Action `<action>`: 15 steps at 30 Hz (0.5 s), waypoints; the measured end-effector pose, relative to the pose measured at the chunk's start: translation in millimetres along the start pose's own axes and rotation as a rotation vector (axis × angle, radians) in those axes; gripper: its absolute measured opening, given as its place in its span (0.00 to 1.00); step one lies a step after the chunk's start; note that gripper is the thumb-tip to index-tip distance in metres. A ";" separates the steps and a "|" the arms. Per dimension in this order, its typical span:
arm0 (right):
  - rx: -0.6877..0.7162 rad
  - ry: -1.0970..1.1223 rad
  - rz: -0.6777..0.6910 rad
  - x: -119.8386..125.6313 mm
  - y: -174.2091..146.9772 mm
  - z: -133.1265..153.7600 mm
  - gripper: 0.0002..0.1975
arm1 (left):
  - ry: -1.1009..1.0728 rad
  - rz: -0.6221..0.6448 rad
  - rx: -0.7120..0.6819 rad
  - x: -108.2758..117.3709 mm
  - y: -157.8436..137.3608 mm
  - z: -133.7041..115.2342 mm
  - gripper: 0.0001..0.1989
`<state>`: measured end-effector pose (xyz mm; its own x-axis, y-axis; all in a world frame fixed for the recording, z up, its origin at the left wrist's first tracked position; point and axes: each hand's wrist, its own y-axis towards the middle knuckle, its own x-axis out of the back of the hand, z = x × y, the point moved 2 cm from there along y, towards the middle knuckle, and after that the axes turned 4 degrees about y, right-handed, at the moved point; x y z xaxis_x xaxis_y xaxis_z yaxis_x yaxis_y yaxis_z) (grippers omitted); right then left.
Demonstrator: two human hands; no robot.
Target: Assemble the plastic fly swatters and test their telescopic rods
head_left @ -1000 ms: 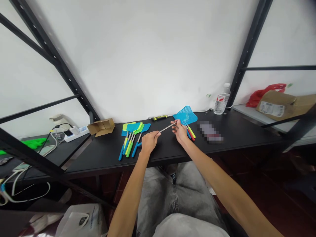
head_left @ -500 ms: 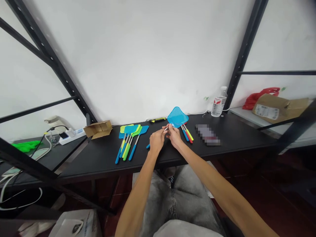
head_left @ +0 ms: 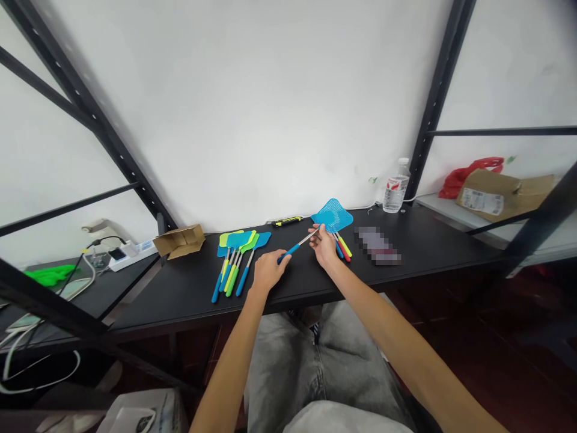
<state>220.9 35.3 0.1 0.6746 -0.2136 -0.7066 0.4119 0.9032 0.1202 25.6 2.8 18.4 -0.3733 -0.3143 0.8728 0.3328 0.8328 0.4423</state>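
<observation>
Both hands hold one blue fly swatter (head_left: 332,216) over the black table (head_left: 180,288). My left hand (head_left: 267,272) grips its blue handle end. My right hand (head_left: 323,245) pinches the metal shaft just below the mesh head. The shaft slants up to the right between them. Under the swatter head lie a few more swatters (head_left: 343,246) with blue, red and yellow handles. To the left of my left hand lies a bunch of several swatters (head_left: 237,255) with green and blue heads.
A small open cardboard box (head_left: 179,240) sits at the back left, a yellow-black tool (head_left: 285,221) by the wall, a water bottle (head_left: 395,187) at the back right. A power strip (head_left: 126,252) with cables lies far left. Black rack posts (head_left: 439,90) frame the table.
My hands, close together half a second ago, have drawn apart: the left one slid down-left along the swatter to the handle, and the shaft shows longer between them.
</observation>
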 end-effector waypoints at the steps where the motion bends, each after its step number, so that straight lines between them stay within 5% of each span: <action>1: 0.009 -0.022 0.012 0.1 0.0 -0.5 0.22 | 0.014 0.008 -0.006 1.0 -2.7 -1.2 0.19; 8: 0.092 -0.476 0.332 -6.1 -12.4 -12.7 0.19 | 0.079 0.007 0.158 -12.2 -2.5 -47.8 0.21; 15: 0.286 -0.806 0.054 -1.9 -22.5 2.3 0.14 | 0.023 0.029 0.265 -27.8 22.0 -73.3 0.22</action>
<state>211.8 14.5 0.3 0.8825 -0.4703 0.0038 0.4323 0.8144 0.3872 106.8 -3.6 19.0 -0.3461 -0.2963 0.8902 0.1037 0.9309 0.3502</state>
